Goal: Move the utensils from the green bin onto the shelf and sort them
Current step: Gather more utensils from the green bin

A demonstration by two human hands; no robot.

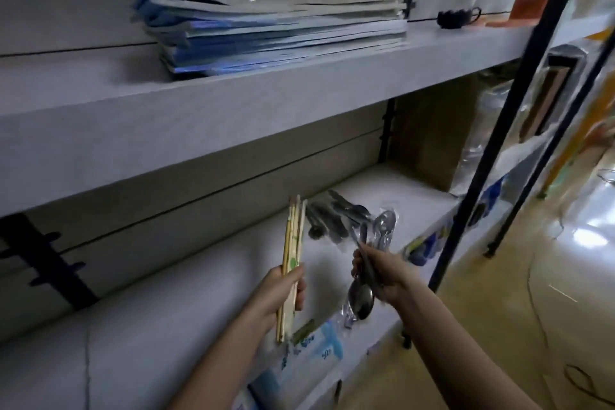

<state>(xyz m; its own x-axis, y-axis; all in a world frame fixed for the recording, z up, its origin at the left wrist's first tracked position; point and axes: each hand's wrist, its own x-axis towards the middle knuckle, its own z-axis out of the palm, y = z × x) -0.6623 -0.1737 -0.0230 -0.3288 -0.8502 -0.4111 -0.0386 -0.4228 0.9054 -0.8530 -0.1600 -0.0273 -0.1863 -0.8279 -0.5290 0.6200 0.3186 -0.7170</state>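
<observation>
Head view: the left hand (283,293) is clenched round a bundle of pale wooden chopsticks (293,236). It holds them nearly upright, tips toward 12 o'clock, just in front of the white lower shelf board (186,316). Gripped low on their length, the sticks stay gathered as one group, which I judge keeps them ready to be laid down together rather than scattered.

The right hand (382,271), at 3 o'clock from the left, grasps a few shiny steel spoons (361,298) by their handles. The bowls hang toward 6 o'clock and the handle ends reach toward 12. How many it holds I cannot tell.

Each hand carries one kind only, so the sorting seems to be done in the grip itself. Already lying on the shelf at 12 o'clock from the hands are dark-handled cutlery pieces (327,218). At their 3 o'clock side are clear-wrapped metal spoons (386,225), the two groups set side by side as separate piles. The held spoons hover near the wrapped ones, probably because like goes with like, while bare board lies at 9 o'clock for the chopsticks.

The green bin is not in view. A blue-and-white printed packet (324,343) lies at the shelf's front edge below the hands, and a stack of blue and white booklets (273,30) sits on the upper shelf.
</observation>
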